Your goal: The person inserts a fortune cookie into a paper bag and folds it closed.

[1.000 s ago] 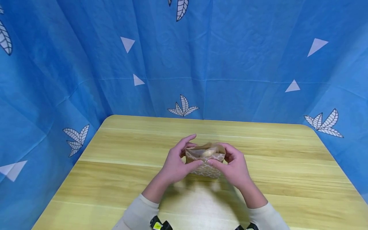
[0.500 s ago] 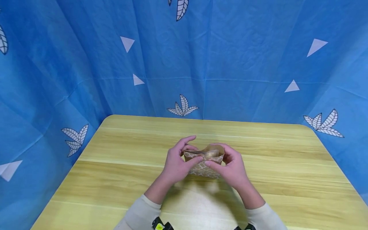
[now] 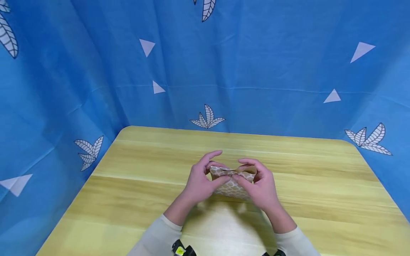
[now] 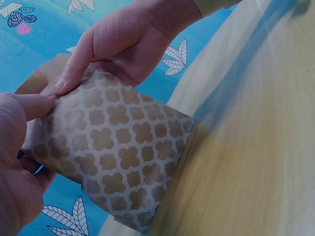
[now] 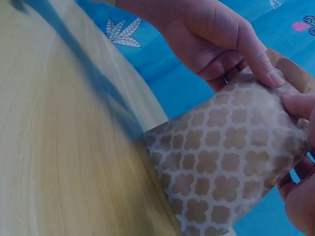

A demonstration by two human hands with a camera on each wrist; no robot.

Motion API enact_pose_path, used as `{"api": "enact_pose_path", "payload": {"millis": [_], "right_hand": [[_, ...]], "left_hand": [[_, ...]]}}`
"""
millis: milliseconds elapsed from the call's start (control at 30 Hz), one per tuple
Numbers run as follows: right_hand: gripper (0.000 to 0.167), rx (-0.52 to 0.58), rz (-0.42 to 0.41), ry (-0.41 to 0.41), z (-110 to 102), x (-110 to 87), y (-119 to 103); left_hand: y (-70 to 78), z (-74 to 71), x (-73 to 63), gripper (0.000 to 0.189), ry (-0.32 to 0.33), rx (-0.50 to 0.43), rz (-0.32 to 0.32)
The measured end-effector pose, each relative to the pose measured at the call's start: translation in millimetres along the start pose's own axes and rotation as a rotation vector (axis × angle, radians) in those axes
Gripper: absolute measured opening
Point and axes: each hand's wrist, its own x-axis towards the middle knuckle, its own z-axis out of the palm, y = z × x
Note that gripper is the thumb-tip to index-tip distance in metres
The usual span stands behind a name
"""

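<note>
A brown paper bag point(image 3: 232, 190) with a white lattice print is upright between both hands, its bottom edge at the tabletop in the wrist views. On its left side my left hand point(image 3: 199, 182) pinches the top rim, thumb in front and fingers behind. The index finger sticks up past the rim. My right hand point(image 3: 263, 186) grips the rim's right part the same way, and the two thumbs nearly meet at the middle. The front of the bag point(image 4: 123, 142) looks creased near the thumbs. At the right the mouth gapes a little; what is inside is hidden.
The pale wooden table point(image 3: 137, 199) reaches out around the hands, with rounded far corners. A blue curtain point(image 3: 272, 64) with leaf and triangle prints hangs behind it and along its sides. Black wrist straps point(image 3: 183, 249) show at the lower edge.
The bag's mouth was wide, with a pale thing visible inside; its rim is now pressed nearly flat, hiding it. The thumbs have come closer together. The head view has shifted slightly.
</note>
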Motion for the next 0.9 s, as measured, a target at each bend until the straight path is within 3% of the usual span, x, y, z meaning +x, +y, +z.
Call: {"api": "enact_pose_path", "payload": {"millis": [200,467,700,900], "right_hand": [[0.048,-0.021,0.05,-0.004,-6,-2.0,-4],[0.043,-0.132,0.099,0.031,1,0.5,-36],[0.044,-0.064,0.111,0.059,2,1.7,-33],[0.049,-0.053,0.088,0.049,1,0.8,-29]], "left_hand": [[0.7,4.4,2.6,0.064,0.03,0.03,-0.03],[0.3,3.3,2.6,0.063,0.044,0.041,-0.036],[-2.6,1.7,0.2,0.072,0.004,0.021,-0.029],[-4.2,4.5,-0.1,0.065,0.037,0.061,-0.026]]}}
